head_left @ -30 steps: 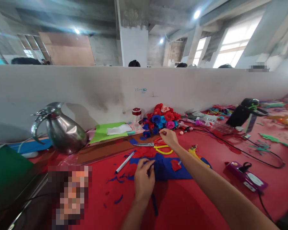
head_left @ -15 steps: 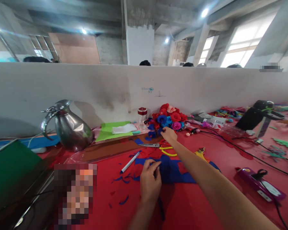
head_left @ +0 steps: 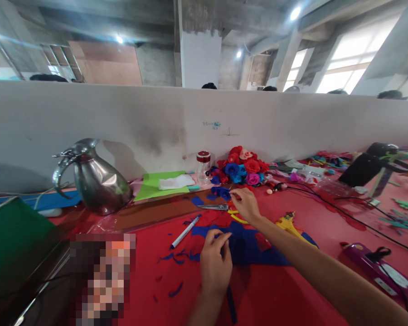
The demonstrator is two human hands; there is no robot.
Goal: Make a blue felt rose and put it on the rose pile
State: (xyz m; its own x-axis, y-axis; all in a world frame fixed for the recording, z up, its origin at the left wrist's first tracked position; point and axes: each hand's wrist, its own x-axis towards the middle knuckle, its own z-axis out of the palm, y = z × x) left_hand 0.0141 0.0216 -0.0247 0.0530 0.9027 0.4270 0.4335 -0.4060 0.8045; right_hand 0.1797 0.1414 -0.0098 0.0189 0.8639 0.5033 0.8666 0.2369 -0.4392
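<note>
Nearest us, our left hand (head_left: 215,267) pinches the near edge of one blue felt sheet (head_left: 248,246) on the red table (head_left: 292,290). Beyond, our right hand (head_left: 247,204) has its fingertips pinched together above one pair of scissors (head_left: 213,207); whether they hold anything we cannot tell. Farther back: one marker (head_left: 185,231), one jar (head_left: 203,165), one steel jug (head_left: 95,179)

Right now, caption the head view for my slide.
Left hand pinches blue felt; right hand reaches blue flowers on red table.
</note>
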